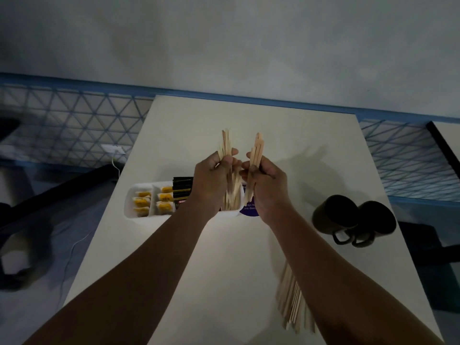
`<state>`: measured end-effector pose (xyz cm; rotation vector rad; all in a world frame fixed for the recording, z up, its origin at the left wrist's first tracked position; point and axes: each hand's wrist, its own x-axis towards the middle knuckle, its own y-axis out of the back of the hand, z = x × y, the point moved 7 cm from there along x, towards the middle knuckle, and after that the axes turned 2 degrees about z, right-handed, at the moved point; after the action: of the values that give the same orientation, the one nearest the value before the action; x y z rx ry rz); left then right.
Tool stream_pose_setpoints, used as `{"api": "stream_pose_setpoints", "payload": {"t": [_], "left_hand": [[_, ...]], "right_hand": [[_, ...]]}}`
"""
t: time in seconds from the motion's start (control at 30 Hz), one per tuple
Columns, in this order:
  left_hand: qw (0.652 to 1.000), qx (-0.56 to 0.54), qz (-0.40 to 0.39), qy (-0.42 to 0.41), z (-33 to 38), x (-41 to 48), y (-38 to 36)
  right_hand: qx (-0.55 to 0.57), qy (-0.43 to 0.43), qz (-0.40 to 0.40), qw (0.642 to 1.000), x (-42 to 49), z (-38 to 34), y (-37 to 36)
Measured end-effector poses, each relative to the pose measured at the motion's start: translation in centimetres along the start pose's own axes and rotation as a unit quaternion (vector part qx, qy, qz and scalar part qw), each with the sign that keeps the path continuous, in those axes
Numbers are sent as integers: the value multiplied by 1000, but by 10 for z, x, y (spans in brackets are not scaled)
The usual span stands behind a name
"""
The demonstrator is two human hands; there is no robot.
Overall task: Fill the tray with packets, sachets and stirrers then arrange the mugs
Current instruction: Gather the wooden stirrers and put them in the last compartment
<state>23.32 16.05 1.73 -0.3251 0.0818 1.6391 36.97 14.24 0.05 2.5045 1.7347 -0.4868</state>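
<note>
My left hand [214,178] grips a bundle of wooden stirrers [225,144], held upright above the white tray [130,207]. My right hand [263,180] grips a second bunch of stirrers [257,148] just beside it. The tray's left compartments hold yellow sachets [142,201] and further yellow sachets [165,199]. Black packets [183,191] fill the middle compartment. More stirrers [232,200] stand in the tray's right compartment beneath my hands. Two dark mugs [334,215], [377,217] lie side by side on the table at the right.
A loose pile of stirrers [291,302] lies on the white table [224,270] near its front, partly under my right forearm. A purple label [250,210] shows behind the tray. The table's left edge drops to a floor with a white cable [74,247].
</note>
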Motion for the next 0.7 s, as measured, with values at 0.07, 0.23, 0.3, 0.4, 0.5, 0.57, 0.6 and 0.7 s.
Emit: {"api": "stream_pose_setpoints", "payload": {"t": [0.07, 0.23, 0.3, 0.4, 0.5, 0.57, 0.6, 0.7], "left_hand": [[1000, 17, 18, -8, 0, 1, 4], [995, 87, 58, 0, -13, 1, 9], [993, 108, 56, 6, -19, 2, 8], [987, 144, 61, 21, -27, 2, 9], [980, 185, 67, 23, -32, 0, 9], [975, 210, 71, 17, -34, -2, 9], [972, 220, 75, 14, -34, -2, 9], [965, 246, 84, 5, -30, -4, 10]], "right_hand": [[-8, 1, 4, 1000, 4, 2, -3], [13, -14, -11, 1000, 8, 15, -11], [24, -25, -16, 999, 8, 21, -13], [6, -32, -26, 999, 7, 31, -14], [-63, -20, -27, 997, 5, 38, -12], [-131, -10, -17, 991, 3, 39, -11], [-156, -7, -14, 988, 3, 39, -11], [-240, 16, -14, 971, 2, 35, -11]]}}
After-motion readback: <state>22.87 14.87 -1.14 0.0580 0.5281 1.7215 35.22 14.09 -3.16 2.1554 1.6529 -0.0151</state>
